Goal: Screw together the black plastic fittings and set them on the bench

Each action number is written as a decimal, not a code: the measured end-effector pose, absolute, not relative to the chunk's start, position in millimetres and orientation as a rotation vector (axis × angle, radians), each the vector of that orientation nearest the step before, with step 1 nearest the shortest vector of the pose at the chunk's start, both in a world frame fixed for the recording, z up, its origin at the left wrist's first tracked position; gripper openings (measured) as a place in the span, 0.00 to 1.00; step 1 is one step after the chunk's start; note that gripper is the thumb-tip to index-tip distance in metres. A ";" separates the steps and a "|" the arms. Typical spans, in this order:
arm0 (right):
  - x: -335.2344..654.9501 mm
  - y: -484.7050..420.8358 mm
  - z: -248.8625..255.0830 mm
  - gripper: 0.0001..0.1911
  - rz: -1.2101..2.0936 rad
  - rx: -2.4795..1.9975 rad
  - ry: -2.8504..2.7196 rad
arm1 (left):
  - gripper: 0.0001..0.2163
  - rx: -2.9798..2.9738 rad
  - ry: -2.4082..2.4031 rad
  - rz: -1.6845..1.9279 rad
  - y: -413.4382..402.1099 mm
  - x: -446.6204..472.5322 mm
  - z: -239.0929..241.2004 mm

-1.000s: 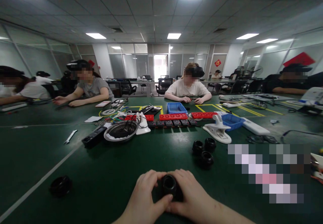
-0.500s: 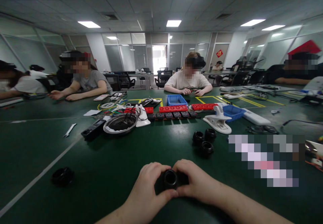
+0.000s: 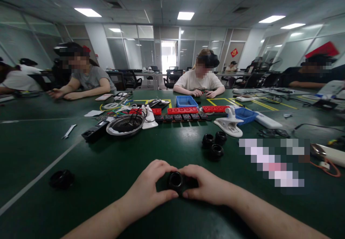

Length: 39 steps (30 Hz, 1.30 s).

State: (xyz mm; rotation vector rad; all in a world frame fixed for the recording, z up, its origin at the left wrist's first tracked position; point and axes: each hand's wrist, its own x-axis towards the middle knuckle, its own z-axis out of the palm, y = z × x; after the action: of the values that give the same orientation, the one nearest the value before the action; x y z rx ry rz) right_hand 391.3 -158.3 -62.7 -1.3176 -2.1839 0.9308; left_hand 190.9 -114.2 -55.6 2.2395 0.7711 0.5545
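A black ring-shaped fitting with a round opening sits low in front of me, between my two hands. My left hand curves round its left side, index finger at the far rim and thumb at the near side. From the right, my right hand curls about it in the same way. The thumbs are a little apart. Whether the fitting rests on the table is hard to tell. Three similar black fittings stand grouped ahead to the right, and another black fitting lies far left.
Red socket strips, a steel bowl, a white clamp base and blue bins cross the green table. A wrench lies left. A pixelated patch hides an area at right. People sit around the table.
My thumbs, touching before, have parted slightly. The view has shifted, so the hands and fitting appear somewhat higher and further left. The other fittings keep their arrangement.
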 end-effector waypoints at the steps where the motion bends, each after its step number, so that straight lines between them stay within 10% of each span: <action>1: 392.0 -157.4 -62.4 0.20 0.946 -1.311 -2.191 | 0.17 2.218 0.741 0.531 -114.2 190.6 -54.7; 18: 362.9 -166.0 -79.9 0.18 0.327 -1.735 -2.100 | 0.14 2.173 1.011 0.713 -131.8 207.0 -71.2; 22: 372.3 -166.9 -70.2 0.31 0.678 -1.433 -2.104 | 0.17 2.201 0.820 0.596 -127.4 202.3 -69.1; 30: 393.5 -159.4 -59.1 0.20 1.201 -1.367 -2.086 | 0.18 2.159 0.642 0.460 -117.5 195.3 -62.4; 39: 364.7 -166.7 -80.3 0.15 0.376 -1.823 -2.002 | 0.14 2.174 1.166 0.639 -134.8 207.3 -69.4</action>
State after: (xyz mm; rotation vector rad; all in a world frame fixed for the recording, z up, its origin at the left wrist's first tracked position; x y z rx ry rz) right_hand 364.7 -166.7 -80.3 -1.8231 -2.0021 0.3756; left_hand 207.3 -134.8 -69.4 2.1743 1.1656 0.6391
